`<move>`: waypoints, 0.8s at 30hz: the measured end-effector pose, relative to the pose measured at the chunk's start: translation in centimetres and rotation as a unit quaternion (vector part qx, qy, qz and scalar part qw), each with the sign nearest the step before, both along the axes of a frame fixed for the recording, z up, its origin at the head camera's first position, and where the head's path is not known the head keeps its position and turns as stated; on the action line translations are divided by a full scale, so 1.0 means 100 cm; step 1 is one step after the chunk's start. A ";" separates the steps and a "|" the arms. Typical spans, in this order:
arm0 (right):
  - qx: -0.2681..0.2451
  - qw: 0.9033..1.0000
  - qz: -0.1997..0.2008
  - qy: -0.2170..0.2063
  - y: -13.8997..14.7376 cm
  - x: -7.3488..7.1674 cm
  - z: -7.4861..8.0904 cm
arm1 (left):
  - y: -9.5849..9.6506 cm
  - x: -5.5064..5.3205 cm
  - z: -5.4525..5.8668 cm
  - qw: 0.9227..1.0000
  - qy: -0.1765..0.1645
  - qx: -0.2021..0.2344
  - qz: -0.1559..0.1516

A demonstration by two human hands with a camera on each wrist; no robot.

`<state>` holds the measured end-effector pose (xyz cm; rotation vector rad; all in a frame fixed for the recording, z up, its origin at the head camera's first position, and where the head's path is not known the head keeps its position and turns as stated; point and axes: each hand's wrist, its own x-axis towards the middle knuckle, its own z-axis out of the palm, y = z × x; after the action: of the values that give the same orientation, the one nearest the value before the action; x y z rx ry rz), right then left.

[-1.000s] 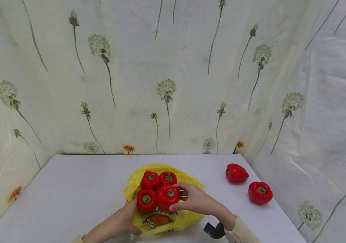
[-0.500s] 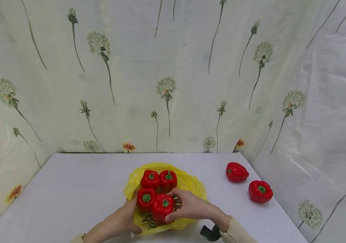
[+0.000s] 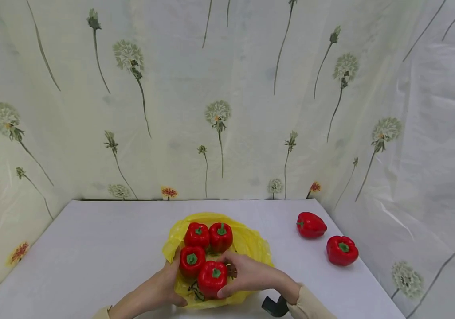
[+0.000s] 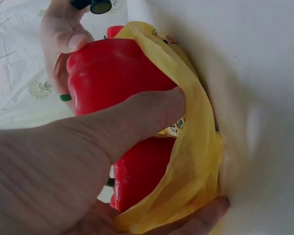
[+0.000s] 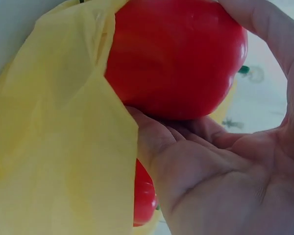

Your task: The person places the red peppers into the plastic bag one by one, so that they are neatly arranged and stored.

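A yellow plastic bag lies opened out on the table, with several red bell peppers standing in it, green stems up. My right hand grips the nearest bell pepper, thumb on the near side and fingers round the far side. At the bag's left edge, my left hand holds the rim; in the left wrist view its thumb lies inside the yellow film and fingertips show outside. Another bell pepper stands close to the left fingers. The held pepper's underside is hidden in the head view.
Two more red bell peppers, one lying on its side and one upright, are at the table's right edge. A black curved piece sits by the right wrist. A flower-printed curtain hangs behind the white table.
My right hand has brought its bell pepper toward me and slightly left, to the front of the bag. The left hand stays at the bag's edge.
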<state>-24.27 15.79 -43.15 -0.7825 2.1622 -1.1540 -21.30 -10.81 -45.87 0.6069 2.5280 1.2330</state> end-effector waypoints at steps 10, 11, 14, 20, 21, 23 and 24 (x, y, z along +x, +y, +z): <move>-0.027 0.998 0.046 -0.025 0.000 -0.002 -0.009 | 0.000 0.000 0.000 1.000 0.006 0.004 -0.002; -0.025 0.998 0.050 -0.025 0.000 -0.002 -0.010 | 0.000 0.000 0.001 1.000 0.008 0.004 -0.004; -0.010 0.998 0.062 -0.016 0.001 -0.004 -0.012 | 0.000 0.001 0.002 1.000 0.009 0.009 -0.006; 0.022 0.997 0.067 -0.007 0.003 -0.006 -0.012 | 0.000 0.002 0.003 1.000 0.019 0.017 -0.013; 0.023 0.997 0.067 -0.008 0.004 -0.006 -0.011 | 0.000 0.002 0.003 1.000 0.019 0.017 -0.012; 0.020 0.998 0.065 -0.009 0.005 -0.007 -0.010 | 0.000 0.002 0.002 1.000 0.013 0.020 -0.011; 0.020 0.998 0.063 -0.011 0.005 -0.007 -0.009 | 0.000 0.001 0.002 1.000 0.009 0.022 -0.010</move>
<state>-24.94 16.31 -44.00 -0.8719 2.0805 -1.0469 -21.16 -10.84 -45.65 0.6539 2.5096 1.2845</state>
